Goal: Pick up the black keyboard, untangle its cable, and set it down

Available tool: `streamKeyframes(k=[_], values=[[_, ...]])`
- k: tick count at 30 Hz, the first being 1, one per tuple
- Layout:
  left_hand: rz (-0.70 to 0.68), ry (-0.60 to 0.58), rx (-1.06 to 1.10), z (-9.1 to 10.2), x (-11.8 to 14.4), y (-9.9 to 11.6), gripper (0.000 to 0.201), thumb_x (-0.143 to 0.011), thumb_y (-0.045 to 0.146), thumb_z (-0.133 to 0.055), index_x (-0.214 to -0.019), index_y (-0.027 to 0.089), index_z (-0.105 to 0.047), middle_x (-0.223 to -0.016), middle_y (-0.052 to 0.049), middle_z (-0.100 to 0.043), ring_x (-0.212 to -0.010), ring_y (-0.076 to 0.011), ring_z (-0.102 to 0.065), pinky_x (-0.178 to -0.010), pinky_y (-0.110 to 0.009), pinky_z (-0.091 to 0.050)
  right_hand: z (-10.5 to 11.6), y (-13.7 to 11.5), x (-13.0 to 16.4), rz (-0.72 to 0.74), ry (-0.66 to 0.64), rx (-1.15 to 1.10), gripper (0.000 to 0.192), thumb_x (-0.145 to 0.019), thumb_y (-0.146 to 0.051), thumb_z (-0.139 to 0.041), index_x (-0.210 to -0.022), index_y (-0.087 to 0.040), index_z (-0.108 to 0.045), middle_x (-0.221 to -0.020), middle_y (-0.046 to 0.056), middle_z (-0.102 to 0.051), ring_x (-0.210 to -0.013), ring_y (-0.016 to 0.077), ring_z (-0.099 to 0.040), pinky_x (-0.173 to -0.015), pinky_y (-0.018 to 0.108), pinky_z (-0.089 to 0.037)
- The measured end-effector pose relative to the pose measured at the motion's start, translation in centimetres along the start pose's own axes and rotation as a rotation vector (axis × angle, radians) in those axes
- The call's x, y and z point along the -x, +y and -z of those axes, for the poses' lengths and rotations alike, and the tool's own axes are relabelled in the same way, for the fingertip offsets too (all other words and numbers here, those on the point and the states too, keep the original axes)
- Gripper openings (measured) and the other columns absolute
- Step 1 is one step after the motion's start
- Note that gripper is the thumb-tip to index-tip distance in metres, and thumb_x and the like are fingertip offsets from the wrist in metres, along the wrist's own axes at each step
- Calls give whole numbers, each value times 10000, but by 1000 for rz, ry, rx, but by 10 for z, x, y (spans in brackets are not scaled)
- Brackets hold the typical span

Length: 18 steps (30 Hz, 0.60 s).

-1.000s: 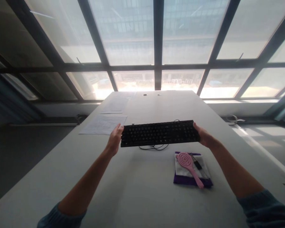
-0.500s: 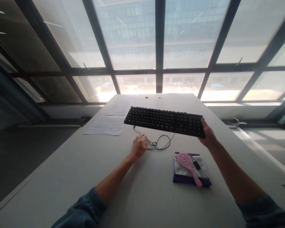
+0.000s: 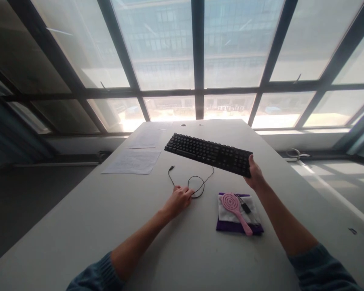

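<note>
My right hand (image 3: pixel 255 173) grips the right end of a black keyboard (image 3: pixel 208 153), which is held up over the table with its left end raised a little. Near the tabletop, my left hand (image 3: pixel 178 199) has its fingers closed on the thin black keyboard cable (image 3: pixel 204 184). From those fingers the cable loops to the right and up to the keyboard's underside. Its other end, with the plug (image 3: pixel 171 167), sticks out beyond the left hand and lies on the table.
On the white table (image 3: pixel 157 258), a pink hairbrush (image 3: pixel 231 202) lies on folded white and purple cloths (image 3: pixel 236 227), beside a small black tag (image 3: pixel 246 207) on a cord. Paper sheets (image 3: pixel 130 162) lie on the far left. Large windows rise behind the table.
My left hand has moved nearer and closed on the cable, pulling its loop nearer and making it smaller. The keyboard has tilted slightly more, its left end higher.
</note>
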State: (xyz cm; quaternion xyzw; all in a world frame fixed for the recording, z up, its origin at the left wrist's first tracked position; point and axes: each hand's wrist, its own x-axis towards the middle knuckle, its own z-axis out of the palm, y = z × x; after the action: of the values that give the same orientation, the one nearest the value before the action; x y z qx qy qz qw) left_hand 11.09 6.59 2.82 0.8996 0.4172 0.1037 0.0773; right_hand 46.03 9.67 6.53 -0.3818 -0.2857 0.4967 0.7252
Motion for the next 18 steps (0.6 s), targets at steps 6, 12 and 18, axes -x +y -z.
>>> streamKeyframes(k=[6,12,18], values=[[43,-55,33,43,42,13,289,-935,80,-452,-1125,196,-637,-1036,-57,-634,-716,-141,-628,-658,-252,-434,3,23,0,-30,24,-36,462,-880,-590,-687,-1113,-192,-675,-1083,110,-771,-1106,291,-715,-903,451,-630],[27,-273,319,114,81,38,304,-973,213,-491,-1156,259,-729,-947,-41,-730,-821,-166,-668,-764,-253,-462,12,30,-2,-13,-9,-1,493,-842,-606,-722,-1131,-210,-667,-1076,94,-772,-1093,294,-717,-888,466,-630],[-72,-491,529,164,104,56,257,-901,409,-706,-1090,256,-788,-668,-12,-651,-549,-122,-519,-560,-227,-409,17,39,-8,41,6,-23,535,-793,-628,-753,-1115,-217,-637,-1063,79,-772,-1090,278,-718,-879,447,-626]])
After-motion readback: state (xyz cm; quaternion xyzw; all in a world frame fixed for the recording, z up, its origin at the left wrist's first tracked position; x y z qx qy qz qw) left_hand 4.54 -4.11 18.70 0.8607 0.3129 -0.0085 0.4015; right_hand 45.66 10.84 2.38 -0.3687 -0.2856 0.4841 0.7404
